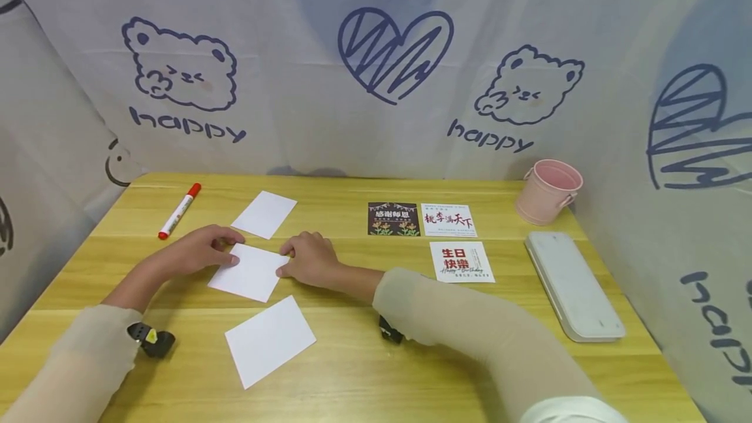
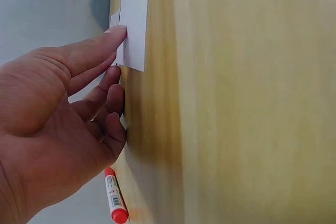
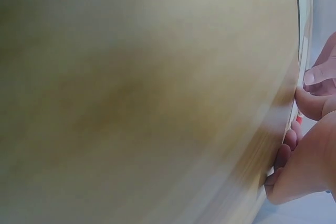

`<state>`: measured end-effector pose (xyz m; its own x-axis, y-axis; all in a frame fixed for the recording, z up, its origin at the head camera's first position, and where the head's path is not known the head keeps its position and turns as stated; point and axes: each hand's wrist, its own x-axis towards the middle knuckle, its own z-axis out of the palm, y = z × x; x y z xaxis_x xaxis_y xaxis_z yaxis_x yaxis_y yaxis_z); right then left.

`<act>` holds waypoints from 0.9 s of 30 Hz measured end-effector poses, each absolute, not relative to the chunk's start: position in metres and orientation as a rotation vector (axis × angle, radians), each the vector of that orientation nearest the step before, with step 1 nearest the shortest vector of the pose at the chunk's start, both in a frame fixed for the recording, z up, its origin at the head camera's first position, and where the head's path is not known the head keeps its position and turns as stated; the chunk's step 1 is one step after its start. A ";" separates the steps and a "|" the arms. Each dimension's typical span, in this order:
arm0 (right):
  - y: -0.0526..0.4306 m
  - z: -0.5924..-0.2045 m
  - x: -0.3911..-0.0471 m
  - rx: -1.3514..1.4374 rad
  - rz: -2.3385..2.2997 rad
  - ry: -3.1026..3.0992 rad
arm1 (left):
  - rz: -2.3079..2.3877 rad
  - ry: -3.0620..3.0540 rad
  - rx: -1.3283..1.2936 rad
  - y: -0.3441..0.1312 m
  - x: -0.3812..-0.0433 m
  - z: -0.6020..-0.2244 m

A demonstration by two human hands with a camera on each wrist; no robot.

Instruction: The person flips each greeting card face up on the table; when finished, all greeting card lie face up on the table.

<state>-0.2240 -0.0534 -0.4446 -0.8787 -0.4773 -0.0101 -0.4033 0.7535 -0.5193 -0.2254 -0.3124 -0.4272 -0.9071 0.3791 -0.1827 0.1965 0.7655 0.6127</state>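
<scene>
In the head view, a blank white card (image 1: pixel 252 273) lies between the two hands on the left half of the wooden table. My left hand (image 1: pixel 202 252) pinches its left edge, thumb on top. From the left wrist view, the left thumb presses the card (image 2: pixel 135 19) while the other fingers curl at its far edge. My right hand (image 1: pixel 311 260) holds the opposite edge between thumb and curled fingers. Another blank card (image 1: pixel 264 214) lies just behind, and a third blank card (image 1: pixel 270 341) lies nearer the front, tilted.
A red-capped marker (image 1: pixel 179 211) lies at the back left. Right of the right hand are a black printed card (image 1: pixel 393 219), a white card with red lettering (image 1: pixel 449 220) and a birthday card (image 1: pixel 462 262). Farther right stand a pink bucket (image 1: pixel 546 194) and a white case (image 1: pixel 574 286).
</scene>
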 end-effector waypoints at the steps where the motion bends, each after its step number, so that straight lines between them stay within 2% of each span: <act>1: -0.054 -0.444 -0.224 -0.707 -0.784 2.804 | 0.874 2.664 0.434 -0.313 -0.226 -0.428; 12: -0.055 -0.442 -0.229 -0.710 -0.829 2.742 | 0.958 2.610 0.296 -0.315 -0.226 -0.422; 20: -0.045 -0.435 -0.244 -0.626 -1.247 2.550 | 1.147 2.550 0.191 -0.312 -0.228 -0.420; 27: -0.004 -0.412 -0.257 -0.607 -1.608 2.290 | 1.428 2.423 0.117 -0.281 -0.233 -0.411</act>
